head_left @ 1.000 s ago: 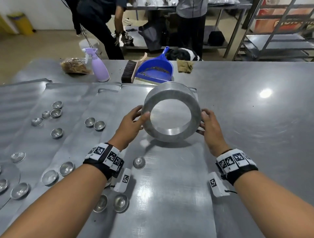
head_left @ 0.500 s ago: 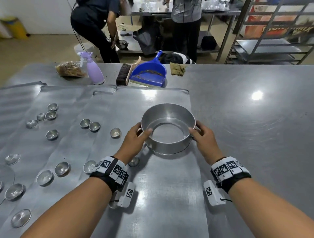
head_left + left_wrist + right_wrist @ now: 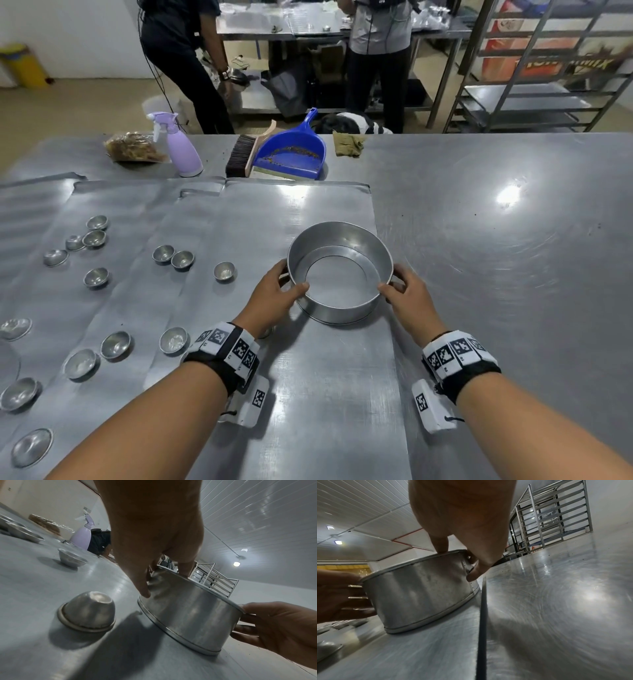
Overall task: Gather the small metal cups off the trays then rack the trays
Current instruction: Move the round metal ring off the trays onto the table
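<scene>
wristbands with black-and-white square markers are seen nearest, and beyond them a round, straight-walled metal pan (image 3: 339,270) is gripped on both sides: the left hand (image 3: 270,301) is curled round its left wall with the thumb on the rim, the right hand (image 3: 407,301) likewise clamped on the right wall. it is set upright on a flat brushed tray (image 3: 308,394). small dull, rounded metal cups (image 3: 224,271) are scattered over the trays to the left. farther off, a lilac spray bottle (image 3: 181,150) and a blue plastic dustpan (image 3: 291,154) are seen.
</scene>
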